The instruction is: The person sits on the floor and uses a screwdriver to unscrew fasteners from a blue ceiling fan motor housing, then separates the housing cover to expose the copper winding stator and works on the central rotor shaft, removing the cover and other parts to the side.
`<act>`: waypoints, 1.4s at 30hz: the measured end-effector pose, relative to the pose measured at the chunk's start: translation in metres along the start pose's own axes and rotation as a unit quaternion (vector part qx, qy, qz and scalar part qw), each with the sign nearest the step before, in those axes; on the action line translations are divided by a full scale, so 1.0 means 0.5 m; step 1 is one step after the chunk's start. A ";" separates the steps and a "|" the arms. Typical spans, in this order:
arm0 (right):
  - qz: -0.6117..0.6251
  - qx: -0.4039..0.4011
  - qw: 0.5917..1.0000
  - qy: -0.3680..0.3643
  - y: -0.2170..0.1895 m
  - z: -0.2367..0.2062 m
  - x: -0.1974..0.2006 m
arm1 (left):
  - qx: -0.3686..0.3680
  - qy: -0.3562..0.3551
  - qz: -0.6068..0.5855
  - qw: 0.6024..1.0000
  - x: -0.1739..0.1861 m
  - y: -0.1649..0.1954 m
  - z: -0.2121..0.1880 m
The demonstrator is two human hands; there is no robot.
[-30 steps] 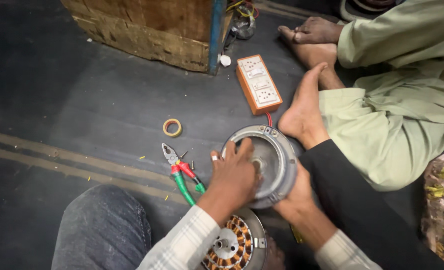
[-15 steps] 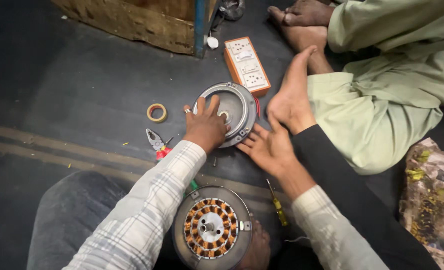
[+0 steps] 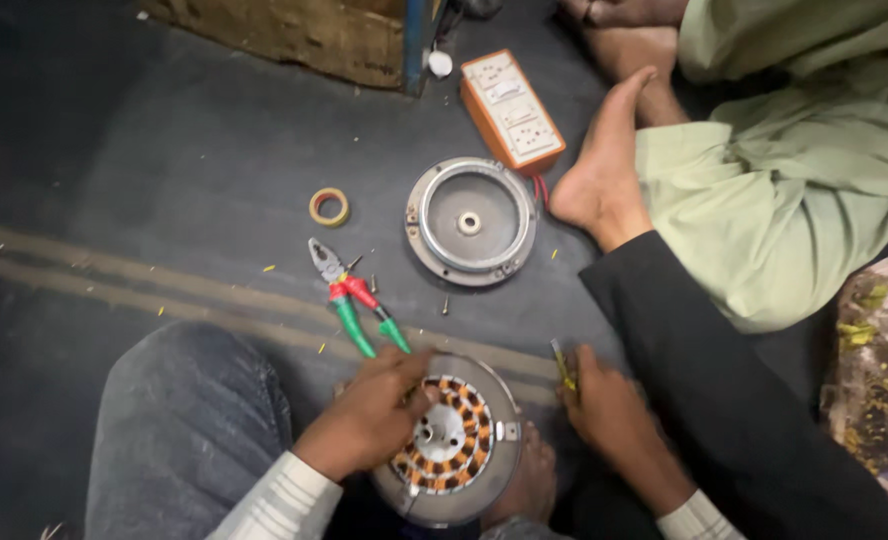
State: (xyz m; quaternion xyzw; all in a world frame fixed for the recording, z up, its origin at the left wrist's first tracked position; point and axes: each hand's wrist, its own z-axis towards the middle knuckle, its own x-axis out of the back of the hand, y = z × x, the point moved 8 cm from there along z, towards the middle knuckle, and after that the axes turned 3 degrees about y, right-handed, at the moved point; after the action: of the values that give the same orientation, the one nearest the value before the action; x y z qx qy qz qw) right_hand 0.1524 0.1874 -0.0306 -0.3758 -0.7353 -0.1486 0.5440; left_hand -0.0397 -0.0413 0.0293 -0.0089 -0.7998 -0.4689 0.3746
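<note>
Round grey metal motor housing with orange-and-dark copper windings (image 3: pixel 451 440) sits low centre between the knees. Left hand (image 3: pixel 374 415) rests on its rim, fingers curled. Right hand (image 3: pixel 604 405) pinches a thin yellow-handled screwdriver (image 3: pixel 562 365). Orange rectangular meter box (image 3: pixel 512 110) lies beyond on the dark floor (image 3: pixel 164 150).

Round grey metal motor housing with a ring of copper-and-black stator windings (image 3: pixel 451 440) lay flat on the dark floor, open face up, a pale metal hub at its centre; partly covered at its left edge. Slim yellow-handled screwdriver (image 3: pixel 561 364) stood just right of it, tilted, lower end hidden in a grip.
</note>
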 end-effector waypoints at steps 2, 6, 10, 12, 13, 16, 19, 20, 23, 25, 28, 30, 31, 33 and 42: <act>-0.022 0.003 0.999 -0.024 -0.015 -0.001 0.014 | 0.045 0.040 0.001 0.998 -0.013 -0.048 -0.025; 0.125 0.044 0.984 0.118 -0.053 -0.046 0.114 | 0.091 0.089 0.041 0.991 -0.043 -0.091 -0.049; 0.236 0.134 0.952 0.143 -0.114 -0.111 0.145 | 0.105 0.160 0.036 0.981 -0.029 -0.091 -0.072; 0.291 0.108 0.949 0.057 -0.134 -0.123 0.115 | 0.116 0.204 0.000 0.972 -0.020 -0.095 -0.080; 0.313 0.053 0.948 -0.014 -0.137 -0.124 0.085 | 0.120 0.228 -0.020 0.966 -0.014 -0.096 -0.083; 0.333 0.055 0.940 -0.050 -0.161 -0.135 0.070 | 0.188 0.142 0.016 0.972 -0.039 -0.109 -0.078; 0.326 0.070 0.942 -0.030 -0.164 -0.132 0.077 | 0.387 0.040 -0.276 0.879 -0.101 -0.148 -0.102; 0.321 0.060 0.945 -0.031 -0.159 -0.130 0.076 | 0.387 0.031 -0.325 0.862 -0.106 -0.140 -0.100; 0.300 0.133 0.943 0.061 -0.154 -0.139 0.112 | 0.356 0.016 -0.433 0.828 -0.108 -0.108 -0.085; 0.392 0.116 0.912 0.039 -0.145 -0.145 0.102 | 0.294 0.027 -0.452 0.842 -0.090 -0.082 -0.069; 0.498 0.026 0.867 0.002 -0.125 -0.157 0.072 | 0.294 0.046 -0.409 0.863 -0.066 -0.067 -0.066; 0.504 -0.036 0.863 0.005 -0.108 -0.164 0.066 | 0.260 0.073 -0.364 0.891 -0.040 -0.050 -0.058; 0.482 -0.058 0.874 0.021 -0.099 -0.169 0.071 | 0.246 0.086 -0.343 0.903 -0.027 -0.042 -0.056; 0.471 -0.071 0.878 0.052 -0.091 -0.179 0.091 | 0.226 0.097 -0.398 0.884 -0.013 -0.026 -0.051; 0.524 0.040 0.842 0.124 -0.195 -0.154 0.164 | 0.125 0.198 -0.517 0.824 0.073 0.025 -0.045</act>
State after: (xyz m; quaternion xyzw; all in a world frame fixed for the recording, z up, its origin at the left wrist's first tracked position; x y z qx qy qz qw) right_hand 0.1254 0.1055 0.0909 -0.6612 -0.3604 0.1431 0.6422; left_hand -0.0481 -0.0636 0.0672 0.5456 -0.6477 -0.4815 0.2258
